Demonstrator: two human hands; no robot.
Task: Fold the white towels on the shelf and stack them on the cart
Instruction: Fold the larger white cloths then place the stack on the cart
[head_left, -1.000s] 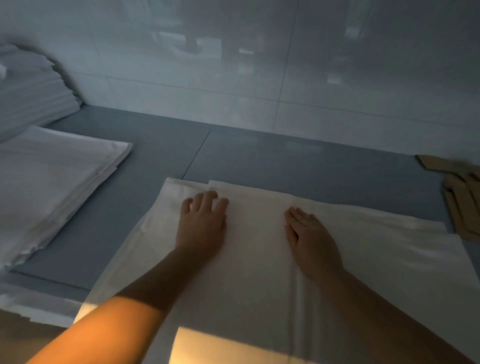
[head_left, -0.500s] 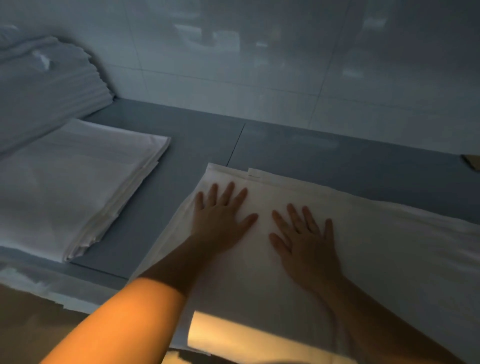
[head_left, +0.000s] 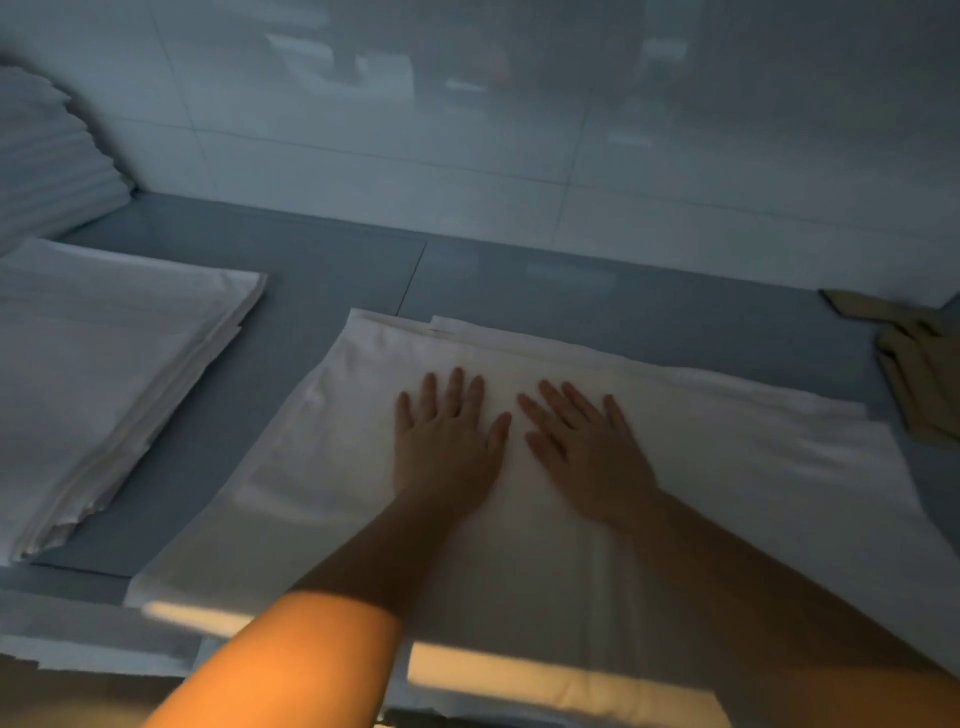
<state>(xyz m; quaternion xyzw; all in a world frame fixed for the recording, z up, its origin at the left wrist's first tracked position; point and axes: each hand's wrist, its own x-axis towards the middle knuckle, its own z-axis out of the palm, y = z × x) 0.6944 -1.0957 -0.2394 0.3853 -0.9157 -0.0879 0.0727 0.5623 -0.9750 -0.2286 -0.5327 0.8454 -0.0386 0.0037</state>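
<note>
Palms lay flat: left hand and right hand, fingers spread apart, pressed the white towel on the shelf.

Bare shelf strip runs open between the folded towel stack at the left edge and the spread towel. Back edge free along the tiled wall. Tan cloth blocks the right edge; piled linen fills the back-left corner.

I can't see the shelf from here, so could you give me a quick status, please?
Both hands flat, left hand, right hand, pressing the white towel. Towel spread on the shelf. Nothing on it.
</note>
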